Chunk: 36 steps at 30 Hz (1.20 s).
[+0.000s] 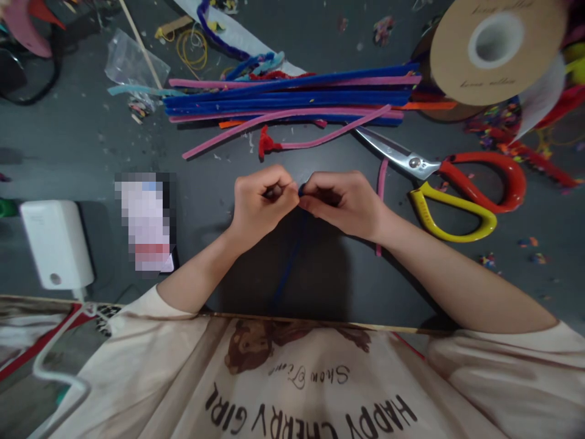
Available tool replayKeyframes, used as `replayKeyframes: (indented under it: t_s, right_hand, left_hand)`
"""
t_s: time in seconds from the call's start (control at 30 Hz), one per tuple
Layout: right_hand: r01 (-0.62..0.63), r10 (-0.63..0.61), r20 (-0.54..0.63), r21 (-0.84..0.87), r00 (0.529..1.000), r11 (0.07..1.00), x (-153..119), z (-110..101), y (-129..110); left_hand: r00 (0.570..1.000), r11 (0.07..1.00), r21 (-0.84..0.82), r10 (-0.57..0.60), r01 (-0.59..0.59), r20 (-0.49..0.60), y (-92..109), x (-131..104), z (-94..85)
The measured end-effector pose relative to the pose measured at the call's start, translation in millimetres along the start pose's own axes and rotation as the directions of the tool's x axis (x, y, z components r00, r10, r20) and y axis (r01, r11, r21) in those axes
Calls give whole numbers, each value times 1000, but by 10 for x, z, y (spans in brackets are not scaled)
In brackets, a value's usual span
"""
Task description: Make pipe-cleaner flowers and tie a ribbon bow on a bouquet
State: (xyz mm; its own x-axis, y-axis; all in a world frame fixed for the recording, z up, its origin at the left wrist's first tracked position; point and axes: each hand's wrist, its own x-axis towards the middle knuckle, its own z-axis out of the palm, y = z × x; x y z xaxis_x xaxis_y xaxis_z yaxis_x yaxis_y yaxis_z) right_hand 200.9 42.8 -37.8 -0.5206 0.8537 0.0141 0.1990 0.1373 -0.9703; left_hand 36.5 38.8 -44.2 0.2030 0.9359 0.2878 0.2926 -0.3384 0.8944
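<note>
My left hand [265,204] and my right hand [342,201] meet fingertip to fingertip above the dark table, both pinched. Between them is a blue pipe cleaner [292,259], whose dark blue length hangs down toward me; its upper end is mostly hidden by the fingers. Just beyond my hands lies a pink pipe cleaner [320,144] with a red twisted piece [267,144] at its left end. A short pink strip [382,183] passes beneath my right wrist.
A bundle of blue and pink pipe cleaners [287,99] stretches across the back. Scissors [427,167] lie right, below a ribbon spool [448,55]. A phone [148,222] and white power bank [57,244] with a cable lie left. The table edge [292,318] is near me.
</note>
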Motion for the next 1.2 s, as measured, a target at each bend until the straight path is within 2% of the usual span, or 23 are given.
replayKeyframes:
  t_s: [0.17, 0.3, 0.47, 0.7, 0.9, 1.0, 1.07, 1.2]
  right_hand:
    - [-97, 96, 17, 220, 995, 971, 22, -32, 10]
    - [-118, 145, -60, 325, 988, 938, 44, -50, 36]
    - [-123, 178, -106, 392, 978, 912, 61, -42, 64]
    - [-106, 140, -60, 386, 988, 916, 43, -52, 74]
    - [-87, 88, 6, 241, 996, 967, 34, -108, 46]
    - [-82, 87, -8, 240, 996, 967, 41, -115, 43]
    - [-103, 114, -29, 266, 993, 959, 43, -104, 41]
    - [-103, 114, -29, 265, 993, 959, 32, -66, 27]
  left_hand:
    - [998, 997, -72, -40, 36, -47, -25, 23, 1]
    - [994, 980, -168, -108, 110, 20, -55, 10, 5]
    - [997, 994, -84, -68, 72, 47, -69, 5, 7]
    - [994, 992, -89, -87, 93, 68, -71, 4, 2]
    - [996, 997, 66, 32, -38, 89, -43, 15, 0]
    - [995, 996, 60, 56, -61, 83, -30, 14, -2]
    - [997, 999, 25, 26, -28, 76, -30, 8, -5]
    - [994, 990, -91, -108, 110, 30, -44, -5, -3]
